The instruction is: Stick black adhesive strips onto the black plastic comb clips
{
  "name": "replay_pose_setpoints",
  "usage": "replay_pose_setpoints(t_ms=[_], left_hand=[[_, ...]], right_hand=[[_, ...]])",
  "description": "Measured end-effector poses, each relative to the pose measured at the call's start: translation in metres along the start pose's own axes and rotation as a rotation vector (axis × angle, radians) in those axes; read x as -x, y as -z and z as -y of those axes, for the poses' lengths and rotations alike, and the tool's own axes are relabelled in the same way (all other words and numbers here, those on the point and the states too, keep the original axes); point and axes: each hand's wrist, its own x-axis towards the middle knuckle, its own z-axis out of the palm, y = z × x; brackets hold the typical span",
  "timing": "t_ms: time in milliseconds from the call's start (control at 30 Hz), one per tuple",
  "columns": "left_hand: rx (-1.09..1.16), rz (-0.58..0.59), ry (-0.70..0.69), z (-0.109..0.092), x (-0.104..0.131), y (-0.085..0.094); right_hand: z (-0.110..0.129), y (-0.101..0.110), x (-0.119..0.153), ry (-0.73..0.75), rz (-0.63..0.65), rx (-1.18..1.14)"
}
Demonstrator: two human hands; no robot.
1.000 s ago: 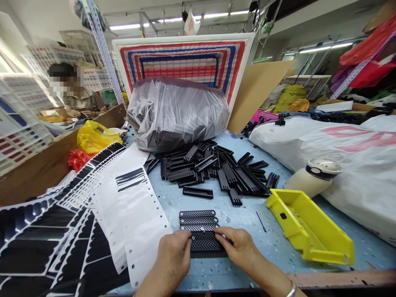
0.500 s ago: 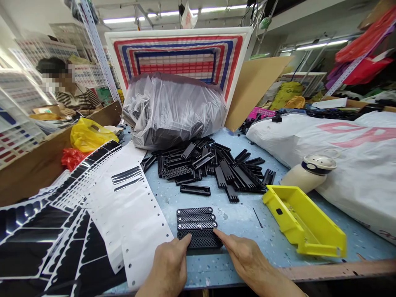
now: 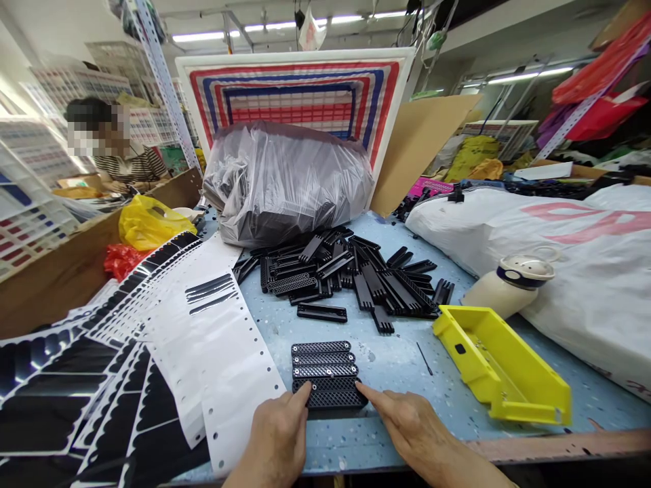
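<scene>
A: Clock centred on the five textured bars (image 3: 325,371), reading the counter (image 3: 340,444) left to right, what's there?

B: One yellow plastic bag (image 3: 147,227) at ten, then overlapping white-and-black sheets (image 3: 228,379) at nine, too layered to count. One left hand (image 3: 279,430) at eight, thumb on the row's left end; whether its grip pinches a bar I can't tell

A: And the middle?

B: One big translucent bag (image 3: 287,176) at twelve, dark contents showing through. One lone black bar (image 3: 321,312) nearer, also at twelve. The five textured bars lie side by side between the hands. Past them, towards one, the black pile (image 3: 373,281) is too tangled to count

A: The right side?

B: One right hand (image 3: 411,423) at four, fingers straight and together, a fingertip at the row's right end; pinching or not, I can't tell. One thin black tool (image 3: 425,358) and one yellow bin (image 3: 465,366) at three, the bin holding a few small bits (image 3: 503,393). At two, one cream bottle (image 3: 501,291) and one white sack (image 3: 559,230), contents hidden
</scene>
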Motion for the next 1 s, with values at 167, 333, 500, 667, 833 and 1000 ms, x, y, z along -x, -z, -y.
replay_pose_setpoints(t_ms=[167,333,500,667,833,1000], left_hand=[[-0.091,0.182,0.012,0.000,-0.002,0.007],[-0.218,0.551,0.029,-0.009,-0.019,0.021],[-0.261,0.667,0.019,-0.011,-0.030,0.035],[-0.244,0.708,0.088,0.008,-0.024,0.043],[-0.091,0.657,0.164,0.022,-0.009,0.042],[0.188,0.553,0.255,0.028,0.001,0.039]], right_hand=[[0.000,0.001,-0.010,-0.008,0.014,-0.109],[-0.005,-0.008,-0.014,0.087,-0.066,-0.171],[-0.009,-0.010,-0.012,0.088,-0.067,-0.133],[-0.011,-0.011,-0.010,0.076,-0.036,-0.121],[-0.010,-0.012,-0.009,0.059,-0.023,-0.138],[-0.011,-0.013,-0.009,0.053,-0.013,-0.144]])
